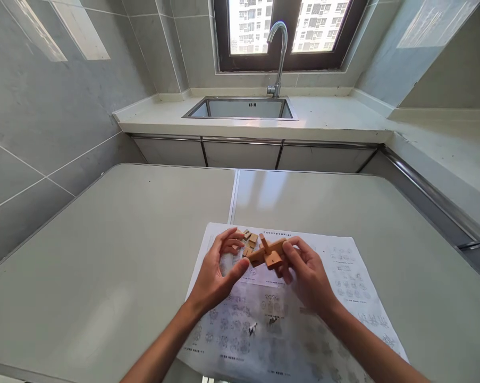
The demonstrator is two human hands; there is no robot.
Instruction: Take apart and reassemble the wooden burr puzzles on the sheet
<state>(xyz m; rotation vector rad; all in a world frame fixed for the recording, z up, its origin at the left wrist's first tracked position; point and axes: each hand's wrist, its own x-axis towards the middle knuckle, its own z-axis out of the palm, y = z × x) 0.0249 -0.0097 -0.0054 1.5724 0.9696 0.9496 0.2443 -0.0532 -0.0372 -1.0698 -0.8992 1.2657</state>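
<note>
Several interlocked wooden pieces form a cross-shaped assembly, held up over a printed sheet. My right hand pinches its right end between thumb and fingers. The thumb of my left hand is at or very near the assembly's left end; whether it touches is unclear. The fingers of that hand are apart and curved, above the sheet's left part. Behind the assembly, between the hands, loose wooden pieces lie on the sheet, partly hidden by the left fingers.
The sheet lies on a large light table with a seam down its middle. Beyond the table's far edge stand a counter, a sink and a faucet below a window. Tiled walls flank both sides.
</note>
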